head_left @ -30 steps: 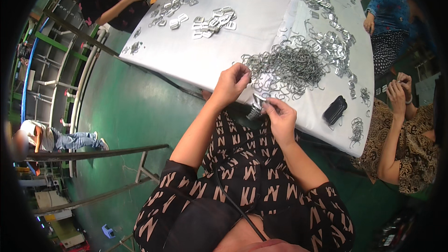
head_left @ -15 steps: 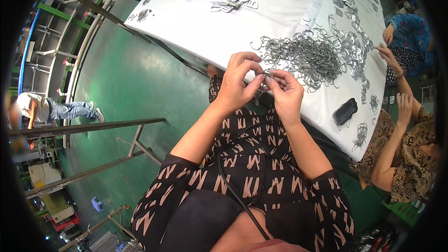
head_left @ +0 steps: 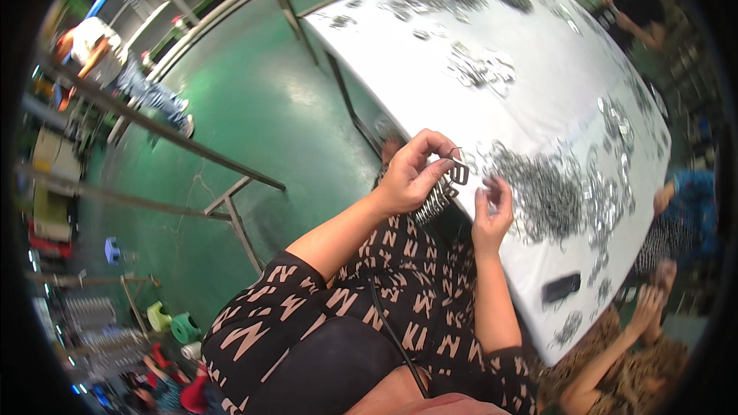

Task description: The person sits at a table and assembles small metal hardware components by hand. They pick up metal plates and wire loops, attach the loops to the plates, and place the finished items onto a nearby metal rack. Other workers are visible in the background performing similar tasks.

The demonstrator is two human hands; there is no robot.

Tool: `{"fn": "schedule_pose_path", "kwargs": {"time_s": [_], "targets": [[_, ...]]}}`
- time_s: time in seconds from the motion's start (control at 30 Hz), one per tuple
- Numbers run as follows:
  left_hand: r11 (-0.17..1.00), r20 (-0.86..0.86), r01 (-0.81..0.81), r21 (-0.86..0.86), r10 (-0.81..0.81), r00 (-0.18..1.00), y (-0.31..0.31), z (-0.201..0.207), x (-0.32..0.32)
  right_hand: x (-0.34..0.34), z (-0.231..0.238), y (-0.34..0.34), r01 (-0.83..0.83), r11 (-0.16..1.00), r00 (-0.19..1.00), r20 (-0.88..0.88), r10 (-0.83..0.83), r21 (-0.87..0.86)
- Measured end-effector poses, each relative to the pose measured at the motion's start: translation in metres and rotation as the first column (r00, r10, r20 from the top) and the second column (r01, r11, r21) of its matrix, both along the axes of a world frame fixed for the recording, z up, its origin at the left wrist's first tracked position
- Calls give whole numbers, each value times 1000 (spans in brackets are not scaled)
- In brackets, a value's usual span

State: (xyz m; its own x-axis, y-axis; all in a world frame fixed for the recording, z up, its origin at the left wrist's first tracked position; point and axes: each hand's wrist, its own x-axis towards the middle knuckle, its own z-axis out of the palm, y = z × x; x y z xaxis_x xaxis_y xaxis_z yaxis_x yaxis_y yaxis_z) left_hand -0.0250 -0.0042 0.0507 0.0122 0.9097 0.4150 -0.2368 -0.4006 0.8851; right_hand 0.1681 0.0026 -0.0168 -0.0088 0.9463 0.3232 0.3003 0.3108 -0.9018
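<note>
The left hand (head_left: 413,177) is pinching a dark metal buckle (head_left: 460,173) between thumb and fingertips, and the buckle is sitting just off the near edge of the bench (head_left: 411,81), facing the right hand. A row of metal pieces (head_left: 435,207) is hanging directly below the left hand, packed closely side by side; how they are being held cannot be told. The right hand (head_left: 493,219) is hovering just beside the buckle, well clear of the left hand, and is bending its fingers toward the thumb; blur is hiding whether anything is resting between the tips. Right of it, a large heap of wire hooks (head_left: 547,196) is spreading over the white bench top, and a band of pale metal buckles (head_left: 613,204) is lying along the heap's far side. Another cluster of buckles (head_left: 482,69) is lying farther up the bench. Toward the near right corner, a black tray (head_left: 561,287) is resting near a small pile of hooks (head_left: 569,328). Beyond that corner, a co-worker in a brown patterned top (head_left: 638,369) is holding both hands raised close together, while someone in blue (head_left: 690,204) is reaching to the bench's right edge.
</note>
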Motion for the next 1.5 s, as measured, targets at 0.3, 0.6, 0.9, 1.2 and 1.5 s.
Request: {"fn": "schedule_pose_path", "kwargs": {"time_s": [0.3,0.6,0.9,1.2,1.5], "targets": [[862,122,-392,320,373,920,-7,125,-83,-5,-8,9,-50,998,476,878,46,-25],[371,206,-717,590,790,578,-50,253,-201,1,-15,5,-33,999,410,912,1,13],[-73,129,-787,613,992,8,-159,338,-345,-6,-19,4,-59,998,398,917,8,17],[-613,176,-432,662,687,-705,-246,381,-479,-6,-18,4,12,1000,330,944,-28,25],[-471,30,-595,651,799,-600,-283,438,-462,-1,-30,7,15,997,308,948,-77,76]]}}
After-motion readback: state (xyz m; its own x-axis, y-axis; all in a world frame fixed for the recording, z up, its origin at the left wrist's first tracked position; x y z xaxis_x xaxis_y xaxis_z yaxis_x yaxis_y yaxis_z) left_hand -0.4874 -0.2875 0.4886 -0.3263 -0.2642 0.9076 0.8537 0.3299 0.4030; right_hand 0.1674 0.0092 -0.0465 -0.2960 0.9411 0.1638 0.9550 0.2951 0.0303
